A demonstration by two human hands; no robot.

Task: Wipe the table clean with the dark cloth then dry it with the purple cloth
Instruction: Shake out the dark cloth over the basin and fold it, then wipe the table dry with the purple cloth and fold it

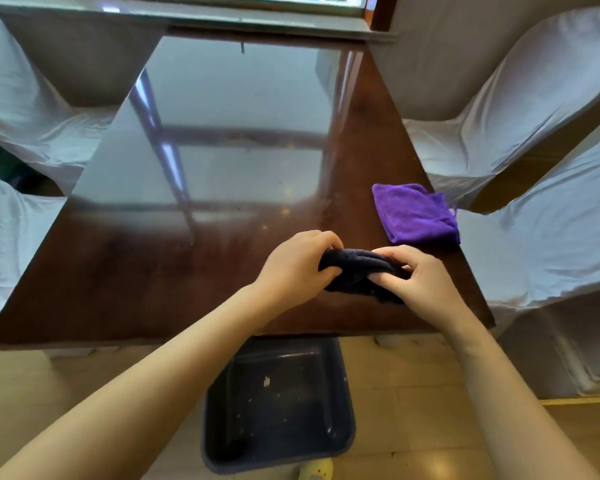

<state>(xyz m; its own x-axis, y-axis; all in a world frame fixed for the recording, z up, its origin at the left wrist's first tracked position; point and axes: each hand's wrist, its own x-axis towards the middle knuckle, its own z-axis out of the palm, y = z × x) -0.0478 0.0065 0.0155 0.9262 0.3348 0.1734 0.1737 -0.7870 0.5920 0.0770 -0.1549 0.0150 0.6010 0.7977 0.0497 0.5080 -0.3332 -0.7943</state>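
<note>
Both hands (298,263) gripping dark cloth (357,271), purple cloth (416,213) beside; bin (278,403) below table (153,271)

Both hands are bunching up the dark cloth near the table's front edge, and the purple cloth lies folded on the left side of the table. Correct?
Not quite: the purple cloth lies on the table's right side, per the head view. Both the left hand and right hand do bunch the dark cloth.

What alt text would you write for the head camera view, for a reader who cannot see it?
Two bare hands, left hand and right hand, grip a bunched dark cloth over the near edge of a glossy brown table. A folded purple cloth lies at the table's right edge, white-covered chairs stand on both sides, and a dark bin sits on the floor below.
</note>
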